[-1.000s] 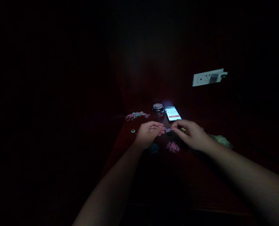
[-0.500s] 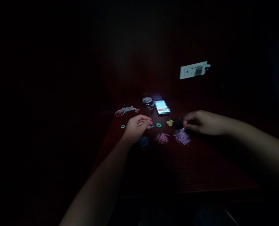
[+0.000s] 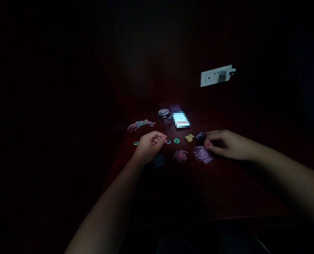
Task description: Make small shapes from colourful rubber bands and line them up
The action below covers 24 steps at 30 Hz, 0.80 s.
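My left hand (image 3: 152,144) rests over the table with fingers curled and thumb against them, beside a small blue hair tie (image 3: 168,141). Whatever it holds, if anything, is hidden. Fingers and thumb of my right hand (image 3: 221,144) come together at the edge of a loose purple pile of thin bands (image 3: 203,154); what lies between the tips is too small to make out. A dark purple group of hair ties (image 3: 200,136) is just beyond those fingertips. Yellow hair ties (image 3: 189,138) and green hair ties (image 3: 176,140) lie between the hands.
Nearer me are a pink pile of bands (image 3: 180,156) and a dark blue pile (image 3: 159,160). A mixed heap of colored hair ties (image 3: 141,125), a round lidded jar (image 3: 164,115) and a lit phone (image 3: 181,119) stand behind. A wall socket (image 3: 216,76) is above the dark red table (image 3: 225,197).
My right hand has shifted slightly down and toward the purple pile, uncovering the dark purple hair ties. The left hand stays nearly in place. The view has moved slightly.
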Motion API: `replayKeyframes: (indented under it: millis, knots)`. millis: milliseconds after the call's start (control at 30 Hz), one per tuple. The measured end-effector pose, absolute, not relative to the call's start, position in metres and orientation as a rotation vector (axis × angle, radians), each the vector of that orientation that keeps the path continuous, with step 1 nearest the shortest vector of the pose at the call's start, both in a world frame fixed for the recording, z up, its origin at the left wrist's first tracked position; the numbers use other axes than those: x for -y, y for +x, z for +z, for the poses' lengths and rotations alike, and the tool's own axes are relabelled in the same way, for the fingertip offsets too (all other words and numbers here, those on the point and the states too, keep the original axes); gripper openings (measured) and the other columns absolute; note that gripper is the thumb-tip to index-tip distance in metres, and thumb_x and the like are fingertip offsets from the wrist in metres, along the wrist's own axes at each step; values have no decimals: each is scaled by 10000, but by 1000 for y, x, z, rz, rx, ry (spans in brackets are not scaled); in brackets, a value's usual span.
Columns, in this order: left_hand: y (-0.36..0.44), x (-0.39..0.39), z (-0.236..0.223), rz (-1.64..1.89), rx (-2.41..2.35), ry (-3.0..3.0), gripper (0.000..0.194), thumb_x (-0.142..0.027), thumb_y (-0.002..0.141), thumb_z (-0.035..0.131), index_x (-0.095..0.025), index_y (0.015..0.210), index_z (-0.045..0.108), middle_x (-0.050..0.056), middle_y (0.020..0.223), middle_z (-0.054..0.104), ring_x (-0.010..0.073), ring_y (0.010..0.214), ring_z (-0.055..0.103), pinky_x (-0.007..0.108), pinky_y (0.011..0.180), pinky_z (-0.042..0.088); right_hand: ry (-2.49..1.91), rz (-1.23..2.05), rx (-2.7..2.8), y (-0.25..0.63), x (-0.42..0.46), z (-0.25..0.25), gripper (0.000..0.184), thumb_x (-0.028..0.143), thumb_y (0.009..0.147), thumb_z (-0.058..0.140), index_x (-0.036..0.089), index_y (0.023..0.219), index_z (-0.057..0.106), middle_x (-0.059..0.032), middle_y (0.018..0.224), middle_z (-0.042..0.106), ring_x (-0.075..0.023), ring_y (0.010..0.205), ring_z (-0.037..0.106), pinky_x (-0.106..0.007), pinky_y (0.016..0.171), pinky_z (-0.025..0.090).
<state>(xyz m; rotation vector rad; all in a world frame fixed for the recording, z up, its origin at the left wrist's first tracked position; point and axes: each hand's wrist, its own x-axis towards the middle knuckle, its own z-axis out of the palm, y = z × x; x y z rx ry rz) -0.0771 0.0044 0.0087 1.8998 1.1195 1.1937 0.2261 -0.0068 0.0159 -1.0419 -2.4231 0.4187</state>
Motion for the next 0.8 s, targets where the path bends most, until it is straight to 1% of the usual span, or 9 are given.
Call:
replayKeyframes:
  millis: [167, 267, 367, 500, 633, 800]
  knots:
    - [-77, -3, 7, 1101, -1180, 2046, 198, -322, 822, 621, -160, 906, 698, 55, 831, 697, 107, 649, 576, 211, 558, 425, -1035, 472, 2408, 227, 11, 20, 152, 340, 831, 601, 198, 823, 654, -14, 720, 604, -146, 643, 558, -284, 622, 444]
    - [-76, -2, 8, 1075, -1187, 2067, 187, -315, 818, 625, -165, 897, 704, 41, 772, 678, 100, 613, 544, 212, 542, 406, -1021, 501, 2388, 230, 10, 19, 178, 354, 858, 575, 197, 842, 658, -35, 773, 630, -160, 690, 581, -295, 642, 456]
    - [-75, -1, 9, 1092, -1168, 2072, 165, -294, 809, 629, -167, 879, 710, 35, 751, 672, 98, 607, 534, 215, 552, 410, -1030, 509, 2353, 232, 7, 17, 212, 356, 891, 531, 194, 822, 649, -45, 791, 633, -166, 709, 593, -301, 652, 467]
    - [-75, -2, 9, 1109, -1158, 2088, 159, -280, 810, 622, -172, 891, 706, 30, 751, 672, 99, 621, 543, 221, 587, 436, -1059, 403, 2370, 223, 5, 18, 202, 341, 877, 540, 192, 799, 652, -46, 791, 636, -164, 698, 599, -297, 652, 468]
    - [-75, -4, 9, 1086, -1197, 2111, 180, -291, 817, 605, -164, 909, 693, 32, 778, 679, 101, 642, 554, 222, 599, 446, -1081, 300, 2540, 193, 3, 26, 171, 315, 843, 557, 208, 830, 689, -35, 825, 680, -169, 731, 623, -296, 689, 461]
    - [-75, -4, 9, 1076, -1206, 2116, 198, -297, 820, 596, -155, 925, 686, 37, 804, 687, 107, 675, 575, 216, 601, 446, -1312, 121, 2693, 157, -3, 26, 136, 269, 777, 597, 236, 829, 719, -27, 822, 716, -203, 763, 654, -327, 727, 453]
